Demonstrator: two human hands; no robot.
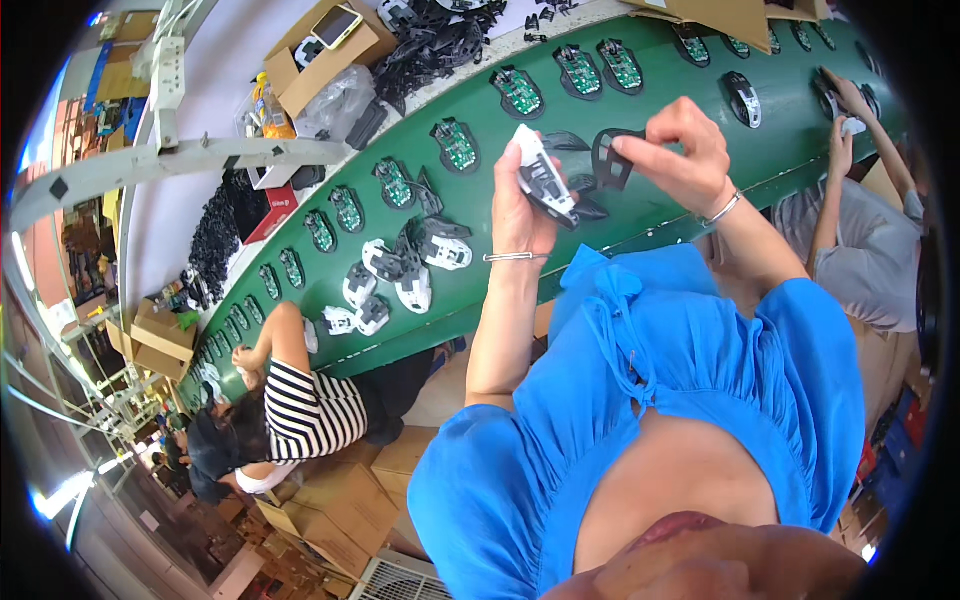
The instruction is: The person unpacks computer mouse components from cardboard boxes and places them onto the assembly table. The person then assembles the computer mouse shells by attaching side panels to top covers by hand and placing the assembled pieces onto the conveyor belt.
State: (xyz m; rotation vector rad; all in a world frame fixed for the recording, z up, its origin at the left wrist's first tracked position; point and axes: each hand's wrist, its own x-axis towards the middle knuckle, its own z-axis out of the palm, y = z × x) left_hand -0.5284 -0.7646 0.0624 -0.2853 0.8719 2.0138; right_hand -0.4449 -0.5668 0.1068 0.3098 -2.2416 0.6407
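My left hand (522, 218) is closed around a white-and-black computer mouse shell (546, 182), held tilted above the green belt (470, 215). To its right, my right hand (693, 150) pinches a thin black mouse part (606, 168) with a cutout between thumb and fingers. The two pieces are apart. Beneath and between my hands, several dark curved mouse covers (590, 205) lie on the belt. Left of my left hand sits a cluster of white-and-black mouse shells (412, 285). Mouse bases with green circuit boards (457, 145) line the belt's far side.
Beyond the belt, a ledge carries a pile of black plastic parts (425, 60) and a cardboard box (320, 60) with a phone (337, 27) on it. A co-worker in stripes (320, 415) sits at left. Another co-worker's arms (845, 120) reach in at right, near an assembled mouse (742, 100).
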